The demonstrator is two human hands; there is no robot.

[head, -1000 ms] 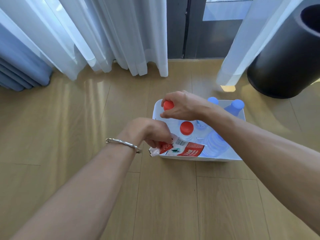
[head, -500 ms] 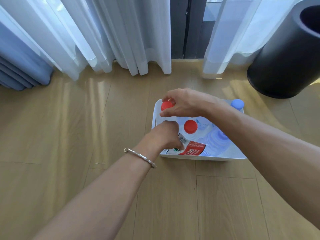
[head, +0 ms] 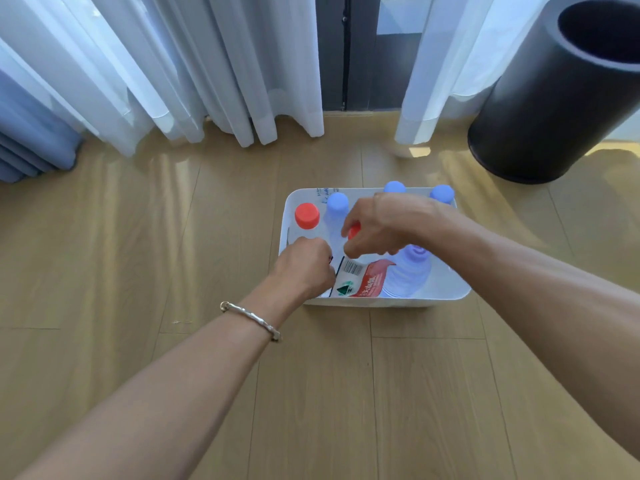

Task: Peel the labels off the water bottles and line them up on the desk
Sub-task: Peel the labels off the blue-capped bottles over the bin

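A white bin point(head: 460, 289) on the wooden floor holds several water bottles. One red-capped bottle point(head: 306, 214) stands free at the bin's left. My right hand point(head: 384, 226) grips the top of a second red-capped bottle point(head: 354, 232), whose cap is mostly hidden under my fingers. That bottle's red-and-white label point(head: 360, 280) faces me. My left hand point(head: 304, 268) is curled at the label's left edge and pinches it. Blue-capped bottles point(head: 337, 202) stand along the back, with another clear bottle point(head: 408, 271) at the front right.
A tall black cylindrical bin point(head: 554, 98) stands at the back right. White curtains point(head: 207, 64) hang along the far wall, and blue fabric point(head: 31, 147) sits at the far left. Wooden floor point(head: 311, 393) surrounds the white bin.
My right hand left the left red-capped bottle and took the top of the second one. My left hand moved up into the bin, to the label's edge.
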